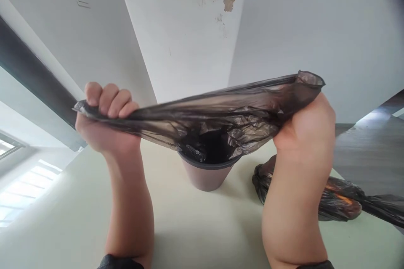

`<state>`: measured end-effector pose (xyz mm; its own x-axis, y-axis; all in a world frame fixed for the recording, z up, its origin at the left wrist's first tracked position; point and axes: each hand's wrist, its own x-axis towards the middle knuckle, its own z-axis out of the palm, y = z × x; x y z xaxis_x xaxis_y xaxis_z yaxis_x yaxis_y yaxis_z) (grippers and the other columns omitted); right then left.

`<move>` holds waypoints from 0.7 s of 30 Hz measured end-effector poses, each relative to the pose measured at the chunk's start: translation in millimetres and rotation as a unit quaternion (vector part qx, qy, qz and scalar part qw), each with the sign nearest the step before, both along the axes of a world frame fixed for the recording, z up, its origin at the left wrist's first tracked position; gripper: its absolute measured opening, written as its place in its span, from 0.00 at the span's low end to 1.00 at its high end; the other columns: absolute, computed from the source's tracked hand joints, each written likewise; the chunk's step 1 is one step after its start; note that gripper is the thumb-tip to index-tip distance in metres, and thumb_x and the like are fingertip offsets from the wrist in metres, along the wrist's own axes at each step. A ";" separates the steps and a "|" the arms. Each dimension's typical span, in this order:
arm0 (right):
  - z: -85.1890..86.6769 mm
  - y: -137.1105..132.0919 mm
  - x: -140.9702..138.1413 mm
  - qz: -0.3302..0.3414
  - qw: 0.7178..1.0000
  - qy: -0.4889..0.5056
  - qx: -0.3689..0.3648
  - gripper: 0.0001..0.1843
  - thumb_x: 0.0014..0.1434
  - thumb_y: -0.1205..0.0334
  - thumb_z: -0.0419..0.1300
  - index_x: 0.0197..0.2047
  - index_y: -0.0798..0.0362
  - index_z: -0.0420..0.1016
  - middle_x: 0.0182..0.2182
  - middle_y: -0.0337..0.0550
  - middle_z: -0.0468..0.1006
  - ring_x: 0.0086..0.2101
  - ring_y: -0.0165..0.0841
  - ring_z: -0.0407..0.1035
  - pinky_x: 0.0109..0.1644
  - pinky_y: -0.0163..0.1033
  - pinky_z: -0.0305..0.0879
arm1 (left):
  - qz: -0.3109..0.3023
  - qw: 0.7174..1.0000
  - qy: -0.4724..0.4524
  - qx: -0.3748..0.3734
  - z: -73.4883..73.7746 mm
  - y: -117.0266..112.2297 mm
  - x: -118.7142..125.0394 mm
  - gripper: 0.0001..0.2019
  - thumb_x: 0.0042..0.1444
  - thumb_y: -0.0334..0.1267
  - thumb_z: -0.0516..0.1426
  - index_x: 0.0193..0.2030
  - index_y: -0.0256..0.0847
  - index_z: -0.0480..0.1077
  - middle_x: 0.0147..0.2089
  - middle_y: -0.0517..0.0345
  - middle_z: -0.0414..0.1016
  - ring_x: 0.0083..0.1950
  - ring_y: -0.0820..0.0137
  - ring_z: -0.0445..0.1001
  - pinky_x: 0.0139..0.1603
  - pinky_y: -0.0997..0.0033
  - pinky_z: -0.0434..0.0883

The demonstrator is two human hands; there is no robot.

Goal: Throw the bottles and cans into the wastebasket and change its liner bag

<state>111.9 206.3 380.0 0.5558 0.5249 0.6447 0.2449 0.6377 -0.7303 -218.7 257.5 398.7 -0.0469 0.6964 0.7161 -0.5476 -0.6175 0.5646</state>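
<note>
While both hands pull a dark bag wide, the bin serves as landmark:
Left hand: up and left of the bin, fingers clenched around the bag's rim.
Bin bag: thin, dark, stretched taut above the bin, its middle sagging into the opening.
Right hand: up and right of the bin, gripping the opposite rim.
Filled bag: lying on the floor right of the bin.

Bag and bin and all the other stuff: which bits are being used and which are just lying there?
In use: left hand, right hand, bag stretched between them, bin under it.
Lying about: full bag on the floor, pillar.
</note>
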 end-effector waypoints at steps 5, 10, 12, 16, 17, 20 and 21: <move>9.4 -8.5 -10.4 0.015 0.991 0.121 0.055 0.12 0.67 0.60 0.63 0.32 0.47 0.66 0.31 0.38 0.65 0.34 0.33 0.68 0.37 0.38 0.67 | 0.039 0.996 0.079 0.008 2.7 -10.2 -11.4 0.19 0.68 0.42 0.37 0.24 0.42 0.44 0.23 0.61 0.37 0.23 0.75 0.45 0.19 0.68 0.43; 16.0 -15.6 -23.2 0.099 0.982 0.115 0.114 0.16 0.66 0.61 0.68 0.30 0.49 0.66 0.27 0.33 0.57 0.25 0.28 0.56 0.27 0.33 0.57 | 0.403 0.838 0.366 -0.049 11.1 -38.7 16.1 0.14 0.65 0.45 0.58 0.30 0.43 0.75 0.28 0.61 0.74 0.29 0.72 0.68 0.31 0.65 0.63; 17.4 -16.6 -27.8 0.124 0.979 0.099 0.125 0.15 0.65 0.64 0.68 0.29 0.50 0.66 0.26 0.33 0.55 0.24 0.27 0.52 0.25 0.32 0.52 | 0.436 0.778 0.452 -0.011 10.8 -49.2 29.2 0.08 0.65 0.46 0.61 0.41 0.48 0.80 0.40 0.61 0.81 0.39 0.68 0.75 0.40 0.65 0.69; 17.5 -15.3 -32.2 0.138 0.981 0.068 0.119 0.13 0.67 0.64 0.64 0.30 0.49 0.68 0.25 0.33 0.56 0.23 0.28 0.52 0.24 0.33 0.50 | 0.236 0.797 0.553 0.054 3.6 -56.3 48.0 0.11 0.69 0.40 0.57 0.56 0.53 0.75 0.52 0.62 0.82 0.49 0.66 0.79 0.47 0.67 0.74; 16.9 -14.5 -31.9 0.132 0.983 0.061 0.109 0.14 0.69 0.62 0.62 0.31 0.49 0.67 0.24 0.33 0.56 0.23 0.28 0.52 0.24 0.34 0.50 | 0.207 0.798 0.562 0.064 1.4 -55.6 51.5 0.12 0.70 0.37 0.56 0.56 0.52 0.74 0.52 0.62 0.82 0.49 0.67 0.80 0.46 0.68 0.74; 14.3 -12.2 -30.9 0.083 0.994 0.030 0.066 0.16 0.73 0.55 0.59 0.32 0.48 0.64 0.24 0.33 0.56 0.23 0.29 0.54 0.25 0.36 0.52 | 0.232 0.809 0.532 0.087 -2.6 -52.9 59.8 0.12 0.68 0.30 0.55 0.51 0.48 0.76 0.46 0.61 0.82 0.46 0.68 0.79 0.45 0.69 0.75; 13.1 -12.0 -31.5 0.047 0.997 0.012 0.053 0.15 0.73 0.55 0.58 0.33 0.48 0.65 0.25 0.33 0.58 0.24 0.30 0.57 0.26 0.36 0.55 | 0.257 0.816 0.509 0.098 -2.7 -52.6 61.9 0.11 0.68 0.29 0.55 0.48 0.47 0.77 0.45 0.61 0.82 0.46 0.68 0.79 0.46 0.68 0.75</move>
<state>80.4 194.4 393.1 0.5230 0.5043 0.6872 0.1641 0.7316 -0.6617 -156.9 204.9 396.0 0.3909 0.6398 0.6617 0.5031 -0.7505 0.4285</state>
